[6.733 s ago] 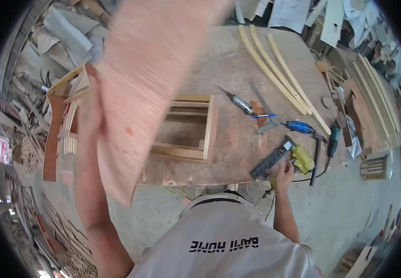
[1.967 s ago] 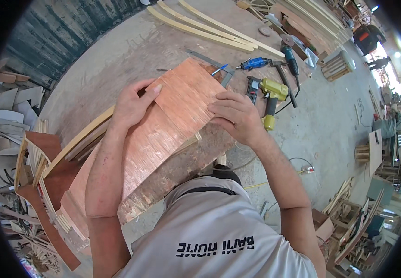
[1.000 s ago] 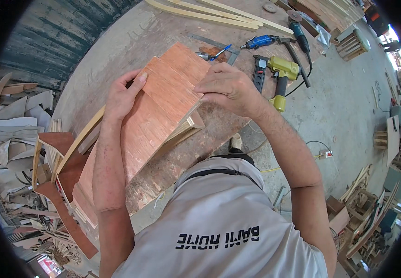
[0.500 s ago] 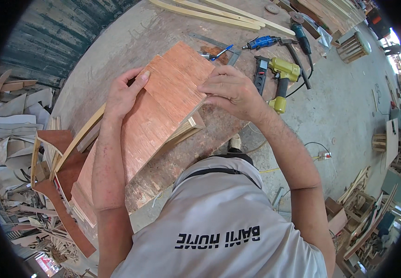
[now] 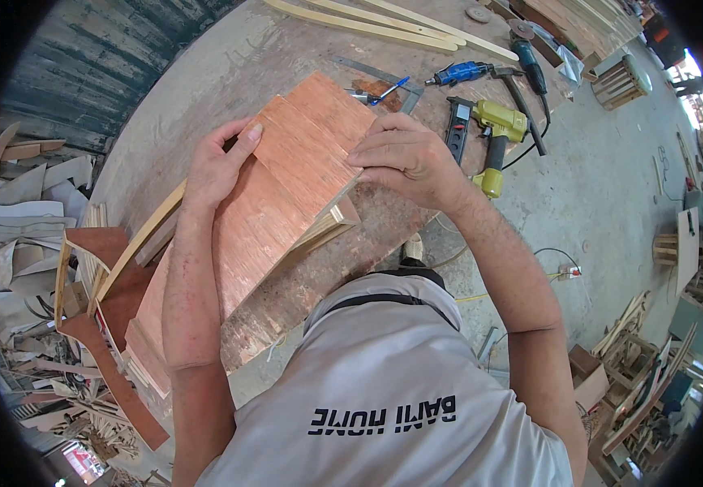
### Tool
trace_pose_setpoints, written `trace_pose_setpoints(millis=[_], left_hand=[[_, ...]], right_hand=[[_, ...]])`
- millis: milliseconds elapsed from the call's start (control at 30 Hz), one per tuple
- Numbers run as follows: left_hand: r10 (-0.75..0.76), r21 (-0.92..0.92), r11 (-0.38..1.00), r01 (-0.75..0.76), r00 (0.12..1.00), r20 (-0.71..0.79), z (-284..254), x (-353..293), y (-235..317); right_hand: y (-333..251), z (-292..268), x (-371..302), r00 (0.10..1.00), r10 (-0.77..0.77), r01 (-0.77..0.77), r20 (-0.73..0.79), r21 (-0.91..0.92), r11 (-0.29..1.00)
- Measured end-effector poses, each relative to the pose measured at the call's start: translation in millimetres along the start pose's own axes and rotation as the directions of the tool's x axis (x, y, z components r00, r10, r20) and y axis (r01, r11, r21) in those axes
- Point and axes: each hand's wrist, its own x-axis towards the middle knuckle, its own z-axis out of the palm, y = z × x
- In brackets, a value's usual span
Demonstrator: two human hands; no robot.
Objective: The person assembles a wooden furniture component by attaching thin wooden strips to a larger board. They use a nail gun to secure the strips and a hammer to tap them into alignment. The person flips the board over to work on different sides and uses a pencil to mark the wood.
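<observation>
A reddish plywood sheet (image 5: pixel 286 187) lies flat over a pale wooden frame (image 5: pixel 331 223) on the workbench (image 5: pixel 230 73). My left hand (image 5: pixel 217 162) rests palm down on the sheet's left edge, fingers spread. My right hand (image 5: pixel 404 158) presses its fingertips onto the sheet's right corner. Only a corner of the frame shows beneath the sheet.
A yellow nail gun (image 5: pixel 497 138), a blue drill (image 5: pixel 458 73), a hammer (image 5: pixel 522 97) and a metal square (image 5: pixel 384 77) lie on the bench beyond the sheet. Long pale strips (image 5: pixel 367 20) lie at the far edge. Wood offcuts (image 5: pixel 51 268) pile up at the left.
The plywood sheet, held up in the air earlier, now lies on the frame. Both hands have settled on its far end and shifted it slightly.
</observation>
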Motion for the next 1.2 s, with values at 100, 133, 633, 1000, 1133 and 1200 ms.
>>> trace_pose_setpoints(millis=[100,133,633,1000,1133,1200], left_hand=[[0.007,0.014,1.000,-0.006,1.000,-0.006,1,-1,2],[0.013,0.016,1.000,-0.013,1.000,-0.010,1,-2,3],[-0.024,-0.042,0.999,0.023,0.999,-0.042,4,-2,0],[-0.010,-0.052,0.999,0.008,0.999,-0.034,3,-4,3],[0.014,0.012,1.000,-0.013,0.999,-0.038,1,0,-4],[0.008,0.008,1.000,-0.008,0.999,-0.032,1,0,-3]], right_hand=[[0,-1,0,1.000,0.013,-0.013,0.011,-0.008,1.000],[0,-1,0,1.000,0.022,-0.022,0.013,-0.003,1.000],[-5,-2,-9,0.996,0.087,-0.087,0.021,0.011,0.996],[-10,9,-8,0.998,-0.048,0.042,-0.046,-0.120,0.992],[-8,12,-8,0.996,-0.053,0.044,-0.075,-0.112,0.993],[-7,13,-8,0.994,-0.061,0.051,-0.087,-0.111,0.993]])
